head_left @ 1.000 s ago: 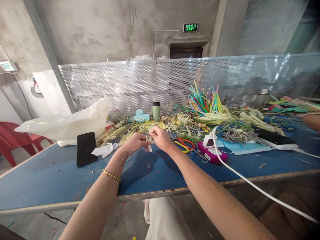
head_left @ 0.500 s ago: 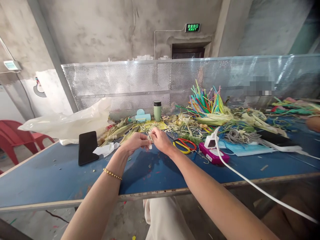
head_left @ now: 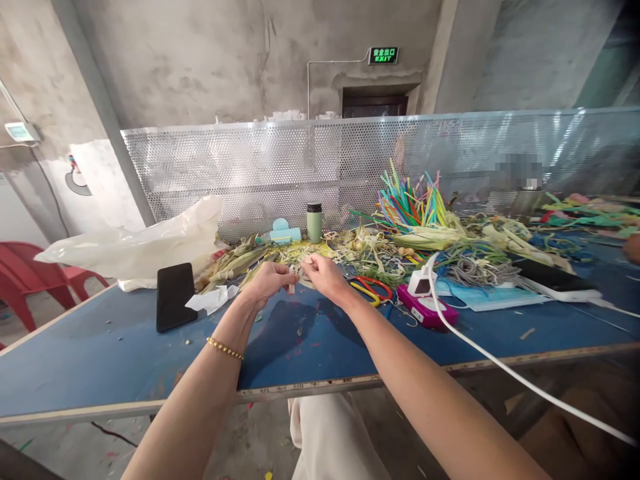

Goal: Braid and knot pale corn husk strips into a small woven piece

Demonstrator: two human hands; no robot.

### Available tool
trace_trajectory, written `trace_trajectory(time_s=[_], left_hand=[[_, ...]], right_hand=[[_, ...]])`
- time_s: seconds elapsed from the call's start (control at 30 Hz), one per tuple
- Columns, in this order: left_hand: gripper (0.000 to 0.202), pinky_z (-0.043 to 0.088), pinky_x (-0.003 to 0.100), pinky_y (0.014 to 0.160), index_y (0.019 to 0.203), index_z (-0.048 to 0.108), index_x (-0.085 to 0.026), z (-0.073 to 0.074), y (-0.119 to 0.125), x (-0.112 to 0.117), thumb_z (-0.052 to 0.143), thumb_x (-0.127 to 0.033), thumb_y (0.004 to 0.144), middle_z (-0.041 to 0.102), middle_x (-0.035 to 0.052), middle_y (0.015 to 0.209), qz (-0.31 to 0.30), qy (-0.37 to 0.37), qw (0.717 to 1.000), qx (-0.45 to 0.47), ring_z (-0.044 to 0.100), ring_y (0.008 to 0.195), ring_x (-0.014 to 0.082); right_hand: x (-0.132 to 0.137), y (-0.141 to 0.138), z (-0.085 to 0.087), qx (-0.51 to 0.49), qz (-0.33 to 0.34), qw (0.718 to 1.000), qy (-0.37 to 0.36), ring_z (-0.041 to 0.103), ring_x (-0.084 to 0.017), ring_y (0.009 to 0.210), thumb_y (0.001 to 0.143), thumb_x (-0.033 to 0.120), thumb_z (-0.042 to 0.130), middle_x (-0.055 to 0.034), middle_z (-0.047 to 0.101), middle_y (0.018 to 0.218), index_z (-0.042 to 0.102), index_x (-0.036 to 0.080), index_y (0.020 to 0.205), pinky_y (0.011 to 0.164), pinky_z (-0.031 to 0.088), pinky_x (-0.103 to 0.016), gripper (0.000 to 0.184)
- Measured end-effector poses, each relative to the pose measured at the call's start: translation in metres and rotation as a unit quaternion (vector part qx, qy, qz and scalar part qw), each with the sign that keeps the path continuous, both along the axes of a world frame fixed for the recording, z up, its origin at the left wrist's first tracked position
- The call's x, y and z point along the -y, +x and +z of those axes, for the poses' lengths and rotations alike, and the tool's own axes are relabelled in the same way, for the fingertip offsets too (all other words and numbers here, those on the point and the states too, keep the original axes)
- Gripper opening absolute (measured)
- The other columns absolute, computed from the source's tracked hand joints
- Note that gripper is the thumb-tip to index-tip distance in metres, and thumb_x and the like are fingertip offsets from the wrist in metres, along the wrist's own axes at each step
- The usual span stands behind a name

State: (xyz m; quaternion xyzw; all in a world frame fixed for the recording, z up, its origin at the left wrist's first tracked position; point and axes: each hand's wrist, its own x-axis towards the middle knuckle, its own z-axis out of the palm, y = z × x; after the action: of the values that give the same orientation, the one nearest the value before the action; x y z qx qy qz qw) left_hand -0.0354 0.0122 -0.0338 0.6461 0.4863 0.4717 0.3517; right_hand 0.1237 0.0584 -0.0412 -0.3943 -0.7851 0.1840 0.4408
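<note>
My left hand [head_left: 273,283] pinches a small whitish strip [head_left: 292,289], its lower end poking out below the fingertips. Close beside it, my right hand [head_left: 323,275] is closed with fingertips pressed together; whatever it holds is too small to make out. Both hands hover over the blue table [head_left: 280,353]. Just right of my right hand lie scissors with red and yellow handles [head_left: 373,291]. Behind the hands, dry husk scraps [head_left: 305,252] are strewn around a green bottle [head_left: 315,223].
A black phone [head_left: 175,297], crumpled white paper [head_left: 212,299] and a large plastic bag [head_left: 150,243] lie left. Rightward are a magenta box [head_left: 428,307] with a white charger and cable, colourful stems [head_left: 413,200] and a blue mask [head_left: 493,296]. Another person's hand [head_left: 632,248] shows at the right edge.
My hands have drawn slightly apart, and the whitish strip now hangs from my left fingers. The other person's hand at the right edge has shifted slightly outward.
</note>
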Motion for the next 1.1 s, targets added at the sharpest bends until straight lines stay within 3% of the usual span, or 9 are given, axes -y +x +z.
trace_trajectory(time_s=[0.1, 0.2, 0.53, 0.6, 0.73, 0.93, 1.03, 1.1], left_hand=[[0.02, 0.035, 0.025, 0.053, 0.047, 0.062, -0.016, 0.0, -0.003, -0.002, 0.068, -0.03, 0.061, 0.058, 0.0023, 0.046, 0.019, -0.007, 1.0, 0.01, 0.046, 0.048, 0.0106], [0.019, 0.032, 0.025, 0.05, 0.047, 0.062, -0.016, -0.001, -0.005, -0.003, 0.066, -0.03, 0.061, 0.058, 0.0024, 0.045, 0.034, -0.012, 0.999, 0.018, 0.044, 0.046, 0.0102], [0.021, 0.027, 0.025, 0.048, 0.043, 0.059, -0.017, -0.001, -0.006, -0.004, 0.062, -0.027, 0.061, 0.055, 0.0018, 0.043, 0.083, -0.02, 0.996, 0.018, 0.039, 0.044, 0.0092], [0.022, 0.027, 0.025, 0.048, 0.042, 0.058, -0.017, -0.002, -0.006, -0.005, 0.062, -0.027, 0.061, 0.054, 0.0014, 0.042, 0.087, -0.016, 0.996, 0.009, 0.038, 0.043, 0.0089], [0.023, 0.028, 0.025, 0.049, 0.042, 0.058, -0.017, -0.004, -0.006, -0.006, 0.062, -0.026, 0.062, 0.053, 0.0007, 0.041, 0.073, -0.002, 0.997, -0.004, 0.039, 0.044, 0.0089], [0.022, 0.027, 0.024, 0.049, 0.044, 0.06, -0.016, -0.005, -0.005, -0.007, 0.062, -0.027, 0.064, 0.053, 0.0001, 0.041, 0.059, -0.014, 0.998, -0.019, 0.038, 0.044, 0.0082], [0.021, 0.028, 0.024, 0.049, 0.045, 0.061, -0.016, -0.005, -0.005, -0.007, 0.063, -0.027, 0.064, 0.054, 0.0001, 0.042, 0.048, -0.01, 0.999, -0.015, 0.039, 0.044, 0.0085], [0.022, 0.03, 0.024, 0.05, 0.045, 0.06, -0.016, -0.006, -0.005, -0.008, 0.064, -0.027, 0.063, 0.054, 0.0001, 0.043, 0.044, -0.008, 0.999, -0.009, 0.04, 0.045, 0.0087]], right_hand=[[-0.002, 0.009, 0.003, 0.016, 0.044, 0.998, -0.028, 0.048, -0.012, 0.056, 0.087, 0.034, 0.054, 0.0013, 0.053, 0.058, 0.053, 0.017, 0.062, 0.055, 0.032, -0.024, 0.03], [-0.006, 0.017, 0.004, 0.032, 0.07, 0.997, -0.024, 0.045, -0.011, 0.055, 0.08, 0.031, 0.06, 0.0025, 0.052, 0.056, 0.059, 0.015, 0.062, 0.053, 0.031, -0.023, 0.024], [-0.002, 0.022, 0.01, 0.006, 0.044, 0.999, -0.012, 0.049, -0.011, 0.054, 0.075, 0.027, 0.065, 0.0008, 0.057, 0.057, 0.061, 0.016, 0.064, 0.054, 0.034, -0.023, 0.016], [0.001, 0.021, 0.01, -0.03, 0.077, 0.995, -0.047, 0.049, -0.01, 0.052, 0.076, 0.025, 0.063, 0.0018, 0.057, 0.058, 0.064, 0.016, 0.075, 0.052, 0.036, -0.022, 0.009], [0.008, 0.02, 0.014, -0.067, 0.192, 0.971, -0.127, 0.052, -0.01, 0.052, 0.08, 0.024, 0.058, 0.0024, 0.057, 0.06, 0.066, 0.015, 0.086, 0.053, 0.04, -0.022, 0.013], [0.017, 0.02, 0.02, -0.1, 0.299, 0.935, -0.16, 0.065, -0.014, 0.071, 0.084, 0.023, 0.058, -0.0034, 0.068, 0.074, 0.067, 0.013, 0.091, 0.072, 0.049, -0.028, 0.016], [0.015, 0.019, 0.018, -0.108, 0.319, 0.927, -0.167, 0.067, -0.015, 0.077, 0.081, 0.03, 0.066, -0.0051, 0.072, 0.08, 0.068, 0.014, 0.095, 0.076, 0.05, -0.03, 0.021], [0.012, 0.019, 0.016, -0.112, 0.283, 0.941, -0.146, 0.064, -0.014, 0.069, 0.078, 0.035, 0.071, -0.0032, 0.07, 0.074, 0.07, 0.014, 0.088, 0.07, 0.049, -0.027, 0.023]])
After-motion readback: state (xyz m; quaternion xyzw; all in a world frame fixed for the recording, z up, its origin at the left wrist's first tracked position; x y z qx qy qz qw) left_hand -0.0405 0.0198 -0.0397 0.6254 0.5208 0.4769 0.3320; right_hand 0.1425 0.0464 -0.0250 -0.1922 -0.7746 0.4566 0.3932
